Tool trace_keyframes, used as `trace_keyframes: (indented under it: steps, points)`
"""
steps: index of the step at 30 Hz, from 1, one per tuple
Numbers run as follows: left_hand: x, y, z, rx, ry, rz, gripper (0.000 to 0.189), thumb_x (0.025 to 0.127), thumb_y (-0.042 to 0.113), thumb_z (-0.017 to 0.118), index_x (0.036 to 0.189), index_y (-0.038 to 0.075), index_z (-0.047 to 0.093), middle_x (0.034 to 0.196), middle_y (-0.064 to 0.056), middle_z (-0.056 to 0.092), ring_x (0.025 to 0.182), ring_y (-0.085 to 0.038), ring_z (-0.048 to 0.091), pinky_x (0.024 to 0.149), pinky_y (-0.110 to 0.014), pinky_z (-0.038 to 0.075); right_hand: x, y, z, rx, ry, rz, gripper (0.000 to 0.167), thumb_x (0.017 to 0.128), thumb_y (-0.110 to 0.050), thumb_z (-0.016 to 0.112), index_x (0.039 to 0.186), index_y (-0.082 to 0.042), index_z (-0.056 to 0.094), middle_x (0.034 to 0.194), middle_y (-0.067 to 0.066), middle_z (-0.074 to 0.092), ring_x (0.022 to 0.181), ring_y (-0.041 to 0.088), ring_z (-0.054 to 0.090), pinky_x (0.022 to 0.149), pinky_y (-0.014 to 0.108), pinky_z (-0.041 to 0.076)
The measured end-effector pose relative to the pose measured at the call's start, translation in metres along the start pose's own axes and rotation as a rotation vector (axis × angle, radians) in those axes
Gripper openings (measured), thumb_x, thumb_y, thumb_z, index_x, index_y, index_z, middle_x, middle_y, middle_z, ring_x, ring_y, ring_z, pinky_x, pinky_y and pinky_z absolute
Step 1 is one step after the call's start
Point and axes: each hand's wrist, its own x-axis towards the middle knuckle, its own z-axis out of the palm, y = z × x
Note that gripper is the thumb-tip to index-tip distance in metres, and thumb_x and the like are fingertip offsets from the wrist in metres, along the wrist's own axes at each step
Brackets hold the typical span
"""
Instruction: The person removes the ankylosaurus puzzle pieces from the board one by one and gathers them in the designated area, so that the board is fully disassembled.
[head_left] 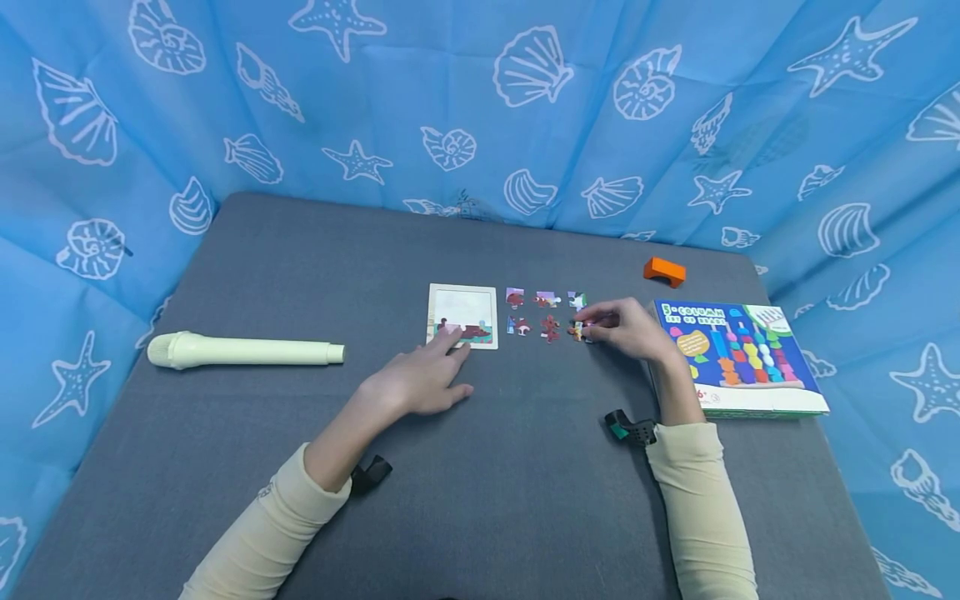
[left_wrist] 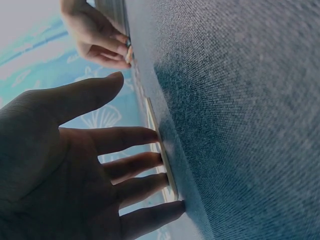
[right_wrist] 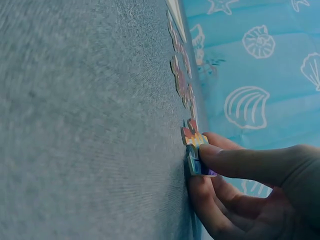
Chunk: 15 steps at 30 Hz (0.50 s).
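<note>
A square puzzle tray [head_left: 462, 298] with a pale rim lies mid-table, some picture pieces along its lower edge. My left hand [head_left: 420, 379] rests with extended fingers on the tray's near edge; the left wrist view shows the fingertips [left_wrist: 159, 159] touching its rim. To the right of the tray, several loose jigsaw pieces [head_left: 550, 327] lie in two rows. My right hand [head_left: 626, 327] pinches a jigsaw piece [right_wrist: 199, 159] between thumb and fingers at the right end of the nearer row. In the right wrist view that piece stands close to the tabletop, its far side hidden by the fingers.
A pale green toy microphone [head_left: 247, 351] lies at the left. On the right is a blue bead-set box [head_left: 738, 358], partly behind my right wrist, with an orange arch block [head_left: 664, 271] beyond it. A blue shell-print curtain [head_left: 450, 108] borders the grey table [head_left: 510, 483].
</note>
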Motion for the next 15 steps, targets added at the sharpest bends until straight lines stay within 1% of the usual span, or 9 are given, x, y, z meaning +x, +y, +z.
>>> trace_keyframes:
  steps: [5, 8, 10, 13, 15]
  points:
    - [0.000, 0.000, 0.000, 0.007, 0.002, -0.004, 0.074, 0.113, 0.045, 0.056, 0.173, 0.011, 0.028, 0.186, -0.009, 0.004, 0.174, -0.029, 0.005, 0.129, -0.070, 0.033, 0.000, -0.005, -0.002, -0.026, 0.031, 0.034, 0.027, 0.104, -0.009, 0.072, 0.129, -0.002, 0.078, 0.118, 0.023, 0.078, 0.099, 0.027, 0.070, 0.079, 0.020, 0.051]
    - [0.000, 0.001, -0.001, 0.018, 0.003, -0.003, 0.075, 0.113, 0.045, 0.056, 0.173, 0.011, 0.028, 0.186, -0.009, 0.005, 0.174, -0.029, 0.006, 0.128, -0.070, 0.034, 0.000, -0.009, -0.002, -0.023, 0.046, 0.035, 0.027, 0.104, -0.009, 0.072, 0.129, -0.002, 0.077, 0.117, 0.023, 0.078, 0.097, 0.025, 0.069, 0.077, 0.020, 0.051]
    - [0.000, 0.001, -0.001, 0.027, 0.004, -0.001, 0.075, 0.113, 0.045, 0.056, 0.173, 0.011, 0.029, 0.186, -0.010, 0.005, 0.174, -0.029, 0.006, 0.128, -0.070, 0.034, 0.001, -0.011, -0.001, -0.004, 0.039, 0.018, 0.027, 0.104, -0.009, 0.072, 0.130, -0.001, 0.077, 0.116, 0.023, 0.078, 0.094, 0.023, 0.068, 0.075, 0.020, 0.050]
    - [0.000, 0.001, 0.000, 0.036, 0.010, 0.002, 0.075, 0.113, 0.045, 0.057, 0.172, 0.010, 0.030, 0.186, -0.011, 0.006, 0.174, -0.029, 0.005, 0.129, -0.070, 0.033, 0.004, -0.014, 0.002, 0.049, 0.015, -0.036, 0.028, 0.104, -0.008, 0.072, 0.130, 0.001, 0.076, 0.114, 0.023, 0.077, 0.092, 0.019, 0.067, 0.074, 0.020, 0.051]
    - [-0.001, 0.002, 0.000, 0.046, 0.014, 0.008, 0.074, 0.113, 0.045, 0.057, 0.172, 0.009, 0.031, 0.186, -0.012, 0.007, 0.174, -0.029, 0.005, 0.132, -0.067, 0.030, 0.008, -0.015, 0.006, 0.086, -0.001, -0.074, 0.028, 0.103, -0.007, 0.073, 0.129, 0.002, 0.076, 0.113, 0.023, 0.077, 0.092, 0.017, 0.067, 0.074, 0.020, 0.053]
